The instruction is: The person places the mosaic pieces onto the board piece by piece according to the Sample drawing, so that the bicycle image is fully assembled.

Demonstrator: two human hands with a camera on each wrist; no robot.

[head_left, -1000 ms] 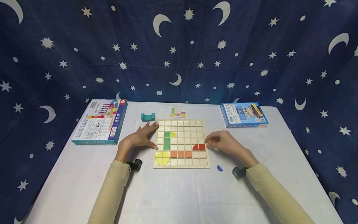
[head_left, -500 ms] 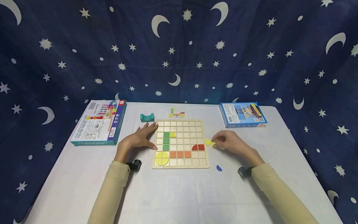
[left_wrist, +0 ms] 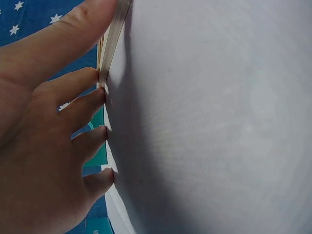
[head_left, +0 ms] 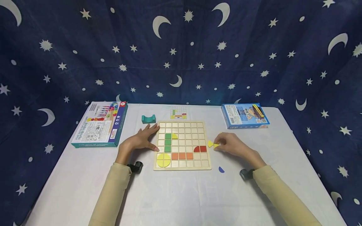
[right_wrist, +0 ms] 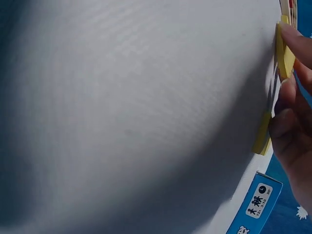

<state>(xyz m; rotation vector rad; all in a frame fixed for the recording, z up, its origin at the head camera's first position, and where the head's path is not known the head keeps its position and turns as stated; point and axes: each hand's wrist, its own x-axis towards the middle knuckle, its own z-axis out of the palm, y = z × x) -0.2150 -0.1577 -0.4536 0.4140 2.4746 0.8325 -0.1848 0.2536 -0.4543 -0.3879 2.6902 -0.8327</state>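
A wooden grid board point(head_left: 185, 129) lies mid-table, with green, orange and red tiles and several yellow rounded ones in its cells. My left hand point(head_left: 139, 139) rests spread along the board's left edge, thumb on the frame; in the left wrist view its thumb point(left_wrist: 58, 41) crosses the board's side. Just right of the board, my right hand point(head_left: 233, 144) pinches a yellow piece point(right_wrist: 285, 53) between thumb and finger. A second yellow piece point(head_left: 210, 143) lies on the table by the board, and another yellow piece point(right_wrist: 263, 134) shows beside the curled fingers in the right wrist view.
A blue half-round piece point(head_left: 221, 169) lies right of the board's lower corner. Behind the board are a pattern card point(head_left: 178, 112) and a teal arched block point(head_left: 148, 119). One box point(head_left: 99, 124) stands at left, a blue box point(head_left: 245, 115) at right, before a starry curtain point(head_left: 135, 37).
My right hand has drawn back slightly right from the board's edge, bringing the yellow pieces beside it into sight. My left hand stays in place on the board.
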